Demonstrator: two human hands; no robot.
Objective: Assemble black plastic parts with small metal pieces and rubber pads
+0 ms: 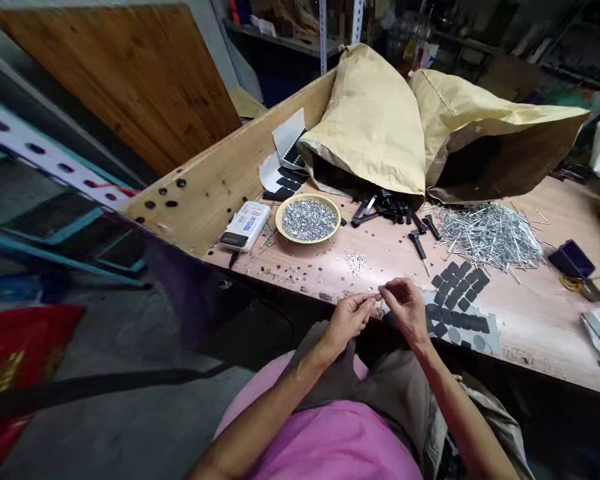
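Observation:
My left hand (351, 316) and my right hand (406, 308) meet at the table's front edge. Fingers of both hands are pinched around something small, too tiny to name. Just beyond them lies a small heap of shiny little metal pieces (355, 263). A yellow bowl (307, 241) filled with small silvery metal parts (310, 219) stands to the left of that heap. To the right of my right hand, black square pads (450, 290) lie in rows, some on a grey sheet (495, 337). A black part with a metal pin (418, 247) rests farther back.
A large pile of metal pins (493, 235) covers the right middle. Two big paper sacks (375, 120) lie behind, their mouths toward me, with black plastic parts (390, 207) spilling out. A white box-like device (246, 225) sits near a wooden side board (240, 177). A dark blue container (571, 259) is at right.

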